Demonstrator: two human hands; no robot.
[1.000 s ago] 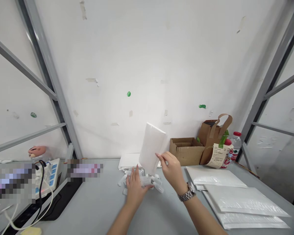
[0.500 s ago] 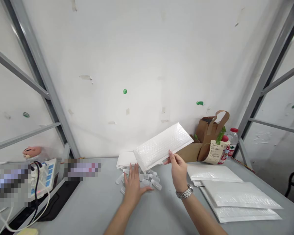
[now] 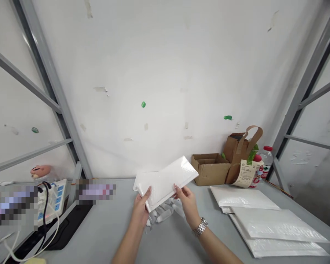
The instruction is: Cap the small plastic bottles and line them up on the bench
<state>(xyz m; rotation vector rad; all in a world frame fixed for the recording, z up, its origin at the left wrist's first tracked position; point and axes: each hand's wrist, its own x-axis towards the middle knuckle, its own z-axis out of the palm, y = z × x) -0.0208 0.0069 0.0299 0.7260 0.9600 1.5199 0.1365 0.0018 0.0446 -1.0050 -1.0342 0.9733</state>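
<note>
A white bubble mailer [image 3: 165,179] is held between both my hands, tilted above the table. My left hand [image 3: 140,205] grips its near left end, thumb on top. The fingers of my right hand [image 3: 187,203], which has a metal watch at the wrist, pinch its lower right edge. Under the mailer lies a loose pile of small translucent plastic pieces [image 3: 165,214], partly hidden by it. Just behind, a white stack [image 3: 139,179] rests against the wall side of the table, mostly covered by the mailer.
More bubble mailers [image 3: 280,223] lie piled at the right. A cardboard box [image 3: 211,174], a brown paper bag [image 3: 233,148] and a red-capped bottle [image 3: 266,157] stand at the back right. On the left are a power strip [image 3: 59,198], cables and a black tray-like object [image 3: 68,229].
My left hand has left the plastic pieces and taken hold of the mailer's left end. The mailer has come lower and nearer, over the pile; my right hand still holds it.
</note>
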